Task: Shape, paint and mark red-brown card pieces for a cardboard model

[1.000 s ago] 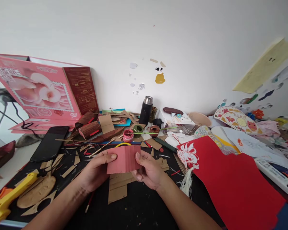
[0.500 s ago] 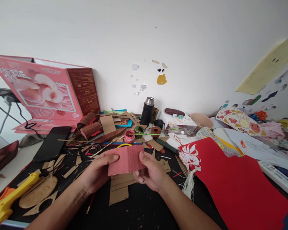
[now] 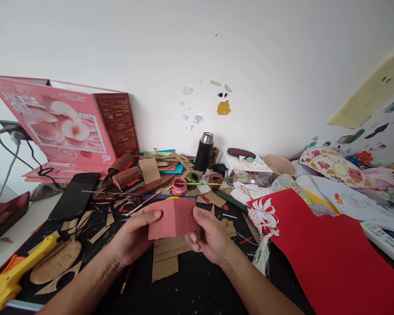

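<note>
A pink-painted piece of cardboard (image 3: 172, 218), creased down its middle, is held above the table between both hands. My left hand (image 3: 131, 236) pinches its left edge, thumb on top. On the opposite edge, my right hand (image 3: 213, 236) grips with the thumb in front and curled fingers below. Beneath it lies a plain brown cardboard piece (image 3: 166, 264), partly covered. Behind the held piece stand an open jar of pink paint (image 3: 179, 187), a jar of dark green paint (image 3: 193, 177) and a jar of brown paint (image 3: 215, 180).
A yellow glue gun (image 3: 22, 273) and a black phone (image 3: 75, 197) lie on the left, near a large pink box (image 3: 68, 127). At the back stands a black flask (image 3: 204, 153). Red card (image 3: 328, 249) covers the right side. Cardboard scraps (image 3: 100, 235) are scattered about.
The view has shifted slightly, so the surroundings sit a little further right. Both hands keep the same hold on the pink cardboard, which barely moves.
</note>
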A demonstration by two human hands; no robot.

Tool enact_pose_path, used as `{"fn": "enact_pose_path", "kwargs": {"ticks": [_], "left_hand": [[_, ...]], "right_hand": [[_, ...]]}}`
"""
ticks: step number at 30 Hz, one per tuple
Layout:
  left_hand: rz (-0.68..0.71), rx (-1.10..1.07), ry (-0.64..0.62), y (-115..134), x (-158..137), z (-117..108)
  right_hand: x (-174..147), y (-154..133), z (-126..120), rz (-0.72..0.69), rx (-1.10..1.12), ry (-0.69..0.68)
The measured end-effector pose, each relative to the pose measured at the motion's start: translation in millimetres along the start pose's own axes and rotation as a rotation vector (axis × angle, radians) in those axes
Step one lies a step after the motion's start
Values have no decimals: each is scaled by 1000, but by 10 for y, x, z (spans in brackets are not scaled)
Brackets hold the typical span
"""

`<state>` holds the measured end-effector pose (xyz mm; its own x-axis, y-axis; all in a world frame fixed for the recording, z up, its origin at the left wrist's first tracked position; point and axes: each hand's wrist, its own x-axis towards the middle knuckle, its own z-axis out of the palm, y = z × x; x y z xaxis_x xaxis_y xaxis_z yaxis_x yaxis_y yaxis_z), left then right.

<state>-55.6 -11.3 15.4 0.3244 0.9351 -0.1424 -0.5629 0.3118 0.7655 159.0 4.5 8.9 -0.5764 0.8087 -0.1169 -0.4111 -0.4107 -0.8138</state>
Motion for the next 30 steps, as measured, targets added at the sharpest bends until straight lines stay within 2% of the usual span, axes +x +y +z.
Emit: {"fn": "enact_pose_path", "kwargs": {"ticks": [4,9,30], "left_hand": [[38,22,87,-2,28,37],[31,42,129,-1,26,76],[84,-44,99,-4,36,76]], "right_hand": [[4,-22,1,-29,-47,28],[19,-26,2,-71,-77,151],[-31,-20,50,-189,-150,213]]}}
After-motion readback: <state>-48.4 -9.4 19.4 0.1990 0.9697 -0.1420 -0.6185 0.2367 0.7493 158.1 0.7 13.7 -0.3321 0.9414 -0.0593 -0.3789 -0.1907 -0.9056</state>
